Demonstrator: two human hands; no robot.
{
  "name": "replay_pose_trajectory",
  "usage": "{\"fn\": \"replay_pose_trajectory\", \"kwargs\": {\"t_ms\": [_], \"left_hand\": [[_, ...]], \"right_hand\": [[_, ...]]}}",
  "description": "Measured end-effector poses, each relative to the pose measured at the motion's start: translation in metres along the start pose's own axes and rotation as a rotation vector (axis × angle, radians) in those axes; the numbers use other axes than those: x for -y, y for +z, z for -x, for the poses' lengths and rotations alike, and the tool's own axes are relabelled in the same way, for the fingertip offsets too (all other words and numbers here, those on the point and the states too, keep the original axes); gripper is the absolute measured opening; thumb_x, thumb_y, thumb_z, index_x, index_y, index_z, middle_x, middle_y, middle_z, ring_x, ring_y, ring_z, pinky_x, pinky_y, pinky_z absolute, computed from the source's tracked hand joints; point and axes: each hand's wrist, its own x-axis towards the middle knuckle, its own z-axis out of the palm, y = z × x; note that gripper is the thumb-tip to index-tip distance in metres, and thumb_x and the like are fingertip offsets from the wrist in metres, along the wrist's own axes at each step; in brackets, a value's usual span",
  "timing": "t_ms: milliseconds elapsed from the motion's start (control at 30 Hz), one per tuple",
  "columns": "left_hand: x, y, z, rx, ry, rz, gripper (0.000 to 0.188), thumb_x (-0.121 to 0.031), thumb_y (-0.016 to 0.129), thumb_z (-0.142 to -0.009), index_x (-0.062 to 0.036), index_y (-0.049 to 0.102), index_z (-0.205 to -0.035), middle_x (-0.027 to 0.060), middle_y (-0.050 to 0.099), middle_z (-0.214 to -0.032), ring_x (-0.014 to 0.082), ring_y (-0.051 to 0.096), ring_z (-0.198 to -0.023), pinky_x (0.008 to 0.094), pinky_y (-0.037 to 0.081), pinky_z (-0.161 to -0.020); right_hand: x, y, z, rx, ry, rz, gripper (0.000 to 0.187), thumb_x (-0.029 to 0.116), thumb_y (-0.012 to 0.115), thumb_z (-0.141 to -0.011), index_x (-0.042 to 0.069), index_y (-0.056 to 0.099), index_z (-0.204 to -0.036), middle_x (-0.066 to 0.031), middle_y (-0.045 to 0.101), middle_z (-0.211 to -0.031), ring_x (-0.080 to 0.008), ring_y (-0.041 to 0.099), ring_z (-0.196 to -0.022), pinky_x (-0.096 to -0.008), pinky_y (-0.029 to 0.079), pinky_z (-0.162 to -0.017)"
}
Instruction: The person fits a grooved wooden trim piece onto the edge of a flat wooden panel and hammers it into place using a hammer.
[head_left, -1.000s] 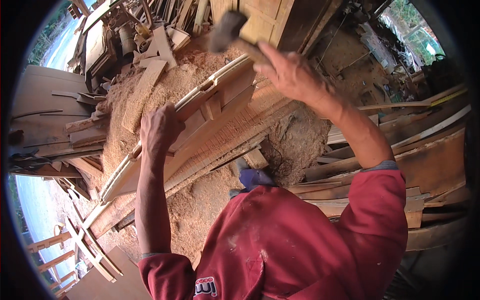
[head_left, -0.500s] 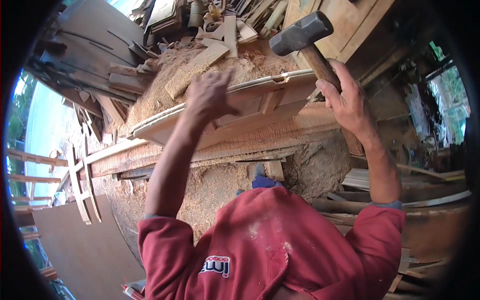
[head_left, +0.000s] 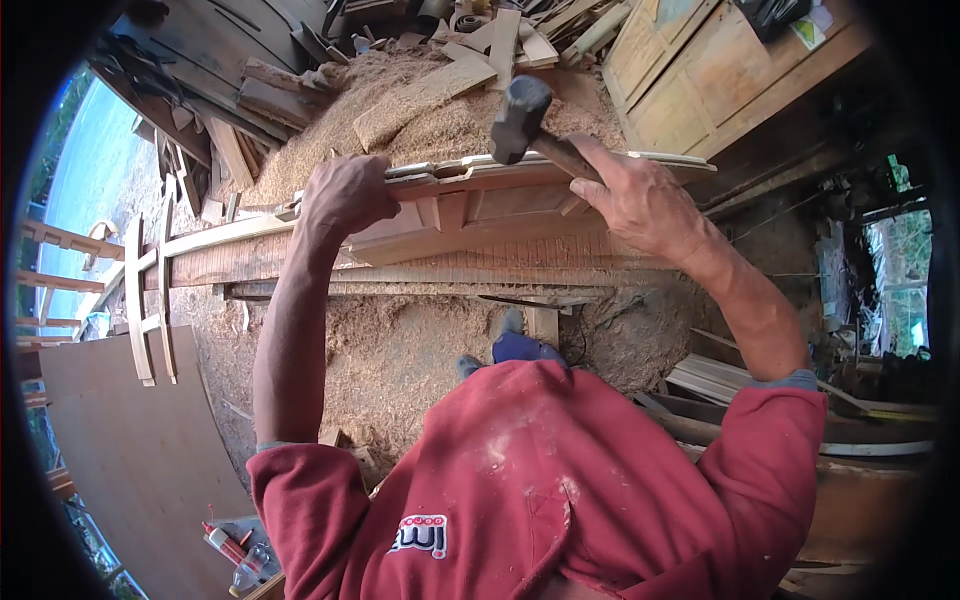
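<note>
A framed wooden panel (head_left: 515,205), perhaps a door, stands on its long edge across a wooden beam in front of me. My left hand (head_left: 345,198) is closed over the left part of its upper edge. In my right hand (head_left: 648,205) is a hammer (head_left: 520,120) with a heavy dark head and a wooden handle. The hammer head hangs just above the panel's upper edge, near the middle; whether it touches, I cannot tell. Most of the handle's lower end is hidden by my right hand.
Beyond the panel lie heaped sawdust (head_left: 320,135) and scrap boards (head_left: 430,95). A large wooden door (head_left: 700,75) leans at the far right. A thin brown sheet (head_left: 120,430) and glue bottles (head_left: 235,545) are at the lower left, stacked boards (head_left: 710,380) on the right.
My right hand has brought the hammer down and leftward toward the panel's upper edge. My left hand, spread open before, has moved left and closed over that edge. The view has shifted too.
</note>
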Motion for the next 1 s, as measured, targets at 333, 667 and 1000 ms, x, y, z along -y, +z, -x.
{"fn": "replay_pose_trajectory", "kwargs": {"t_ms": [333,667,1000], "left_hand": [[0.004,0.013,-0.004,-0.119,0.083,-0.011,0.021,-0.023,0.074,-0.076,-0.0081,0.070,-0.090,0.0122,0.071,-0.079,0.0265,0.069,-0.071,0.0425,0.053,-0.067],[0.021,0.004,0.004,-0.074,0.063,0.002,0.047,-0.033,0.087,-0.072,-0.0088,0.070,-0.108,0.0115,0.074,-0.095,0.0292,0.070,-0.093,0.0426,0.052,-0.085],[0.057,0.005,0.034,-0.144,0.047,-0.002,0.041,-0.044,0.088,-0.072,-0.0142,0.072,-0.094,0.0061,0.074,-0.087,0.0261,0.071,-0.098,0.0680,0.023,-0.117]], "right_hand": [[0.007,0.020,0.004,0.000,0.070,0.054,0.052,0.026,0.063,-0.098,0.003,0.043,-0.140,-0.0251,0.068,-0.083,-0.0451,0.069,-0.080,-0.0521,0.055,-0.066],[0.078,-0.037,-0.029,-0.191,0.141,-0.350,0.046,0.019,0.063,-0.099,0.004,0.048,-0.140,-0.0262,0.069,-0.100,-0.0469,0.070,-0.092,-0.0499,0.053,-0.076],[0.084,0.036,-0.072,0.238,0.002,-0.025,0.048,0.022,0.062,-0.100,0.005,0.048,-0.142,-0.0295,0.068,-0.099,-0.0517,0.067,-0.090,-0.0547,0.052,-0.073]]}}
